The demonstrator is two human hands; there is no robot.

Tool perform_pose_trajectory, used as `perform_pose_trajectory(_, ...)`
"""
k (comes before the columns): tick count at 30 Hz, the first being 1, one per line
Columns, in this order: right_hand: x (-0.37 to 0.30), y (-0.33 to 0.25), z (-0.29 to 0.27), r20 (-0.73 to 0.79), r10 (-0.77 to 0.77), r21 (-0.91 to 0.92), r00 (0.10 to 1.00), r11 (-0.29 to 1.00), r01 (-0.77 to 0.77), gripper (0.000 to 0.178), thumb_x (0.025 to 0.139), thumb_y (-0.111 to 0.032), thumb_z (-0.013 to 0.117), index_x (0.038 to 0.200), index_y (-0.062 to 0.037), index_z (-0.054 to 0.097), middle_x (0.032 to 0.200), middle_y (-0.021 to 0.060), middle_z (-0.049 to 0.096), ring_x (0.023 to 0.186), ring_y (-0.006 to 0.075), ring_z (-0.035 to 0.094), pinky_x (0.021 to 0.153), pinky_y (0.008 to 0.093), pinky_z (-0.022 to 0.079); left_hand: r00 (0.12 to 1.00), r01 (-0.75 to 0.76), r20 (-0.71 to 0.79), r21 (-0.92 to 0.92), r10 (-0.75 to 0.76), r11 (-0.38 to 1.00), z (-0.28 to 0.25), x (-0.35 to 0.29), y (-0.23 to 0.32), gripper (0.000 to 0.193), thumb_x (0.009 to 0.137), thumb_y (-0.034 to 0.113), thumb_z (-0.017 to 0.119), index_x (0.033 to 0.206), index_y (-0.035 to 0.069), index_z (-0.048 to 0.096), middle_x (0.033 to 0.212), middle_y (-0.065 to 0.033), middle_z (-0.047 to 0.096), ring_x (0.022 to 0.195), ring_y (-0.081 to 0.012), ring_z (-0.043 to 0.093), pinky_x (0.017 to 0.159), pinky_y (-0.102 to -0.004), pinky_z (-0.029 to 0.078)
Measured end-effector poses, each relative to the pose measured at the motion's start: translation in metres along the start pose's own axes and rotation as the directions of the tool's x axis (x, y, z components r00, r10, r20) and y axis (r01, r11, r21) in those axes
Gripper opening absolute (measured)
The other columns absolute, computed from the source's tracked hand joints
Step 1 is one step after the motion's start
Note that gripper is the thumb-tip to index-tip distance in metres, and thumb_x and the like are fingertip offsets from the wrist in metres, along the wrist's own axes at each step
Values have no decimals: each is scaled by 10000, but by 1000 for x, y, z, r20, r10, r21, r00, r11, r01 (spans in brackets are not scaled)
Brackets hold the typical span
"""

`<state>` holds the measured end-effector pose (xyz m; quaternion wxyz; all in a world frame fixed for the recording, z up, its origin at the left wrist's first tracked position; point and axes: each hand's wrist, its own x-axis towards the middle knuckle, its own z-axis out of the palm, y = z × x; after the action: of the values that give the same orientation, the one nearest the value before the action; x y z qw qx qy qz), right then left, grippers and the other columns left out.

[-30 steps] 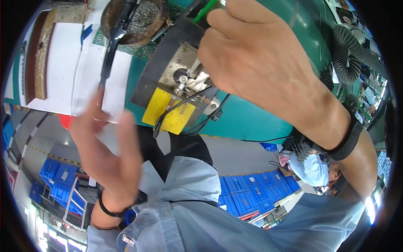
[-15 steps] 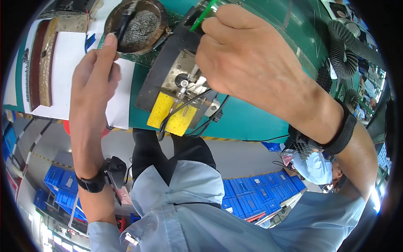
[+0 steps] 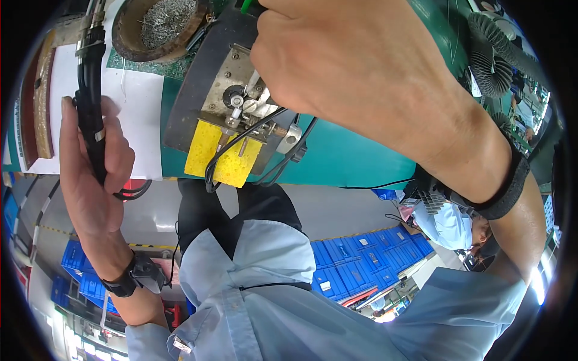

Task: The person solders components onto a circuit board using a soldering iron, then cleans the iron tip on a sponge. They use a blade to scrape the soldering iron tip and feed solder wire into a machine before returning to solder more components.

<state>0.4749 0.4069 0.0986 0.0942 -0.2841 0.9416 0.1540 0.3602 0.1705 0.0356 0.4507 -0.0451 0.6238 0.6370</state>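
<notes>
My left hand (image 3: 90, 174) is closed round a black-handled tool (image 3: 90, 102) with metal prongs pointing up and black cable at its lower end. It hangs over white paper, left of a round brown bowl (image 3: 129, 36) of fine grey metal bits (image 3: 167, 23). My right hand (image 3: 325, 54) is in a fist at the top, above a metal fixture (image 3: 226, 84) on a dark base plate. A thin green stick (image 3: 245, 5) pokes out by its fingers, which are mostly hidden. A yellow sponge (image 3: 217, 156) lies at the fixture's near end, black cables crossing it.
White paper (image 3: 141, 126) covers the left of the green bench mat (image 3: 343, 156). Long brown strips (image 3: 43, 102) lie at far left. Ribbed grey hoses (image 3: 490, 66) stand at right. Blue crates (image 3: 361, 265) fill the floor behind, near another person in light blue (image 3: 448, 228).
My left hand has drawn the black tool out from over the bowl, leftward and down. The fixture and bowl appear shifted left and up in view. My right fist stays by the fixture.
</notes>
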Motion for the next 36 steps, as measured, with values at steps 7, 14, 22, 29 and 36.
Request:
perform_pose_trajectory(7,-9,0,-1,4,27,7,1000,1000,-27,117,604,-180,606,543,-93,555,572,7,446,677,188,462,729,286,372,996,-78,-20,178,83,981,10,-9,-8,491,1024,449,351,1092,-2,535,546,34,391,411,-35,252,399,-203,178)
perform_pose_trajectory(14,2,0,5,16,32,-46,999,998,-31,116,589,-184,608,541,-93,552,572,9,448,679,190,464,732,288,376,993,-107,-17,212,114,971,17,-14,-12,465,1026,404,353,1125,-19,520,594,23,410,429,-29,287,401,-194,197)
perform_pose_trajectory(22,-3,3,3,-20,27,18,999,999,-27,116,590,-183,609,547,-91,553,574,12,451,681,192,468,735,288,378,986,-125,-65,319,153,939,13,-20,-17,437,1030,370,339,1112,-19,519,632,14,422,429,-31,294,403,-191,208)
perform_pose_trajectory(29,-5,4,0,-44,19,47,999,999,-17,117,592,-183,610,551,-89,554,576,15,454,682,193,471,737,287,379,988,-141,-21,297,154,944,5,-22,-24,442,1029,377,342,1117,-18,522,633,13,423,433,-33,303,404,-194,212)
perform_pose_trajectory(36,-13,7,-2,-39,18,47,999,999,-16,117,593,-183,611,556,-86,556,578,17,457,684,195,474,740,287,380,992,-121,-11,282,129,952,9,-25,-28,447,1028,384,344,1114,-15,527,629,12,427,434,-33,308,409,-195,216)
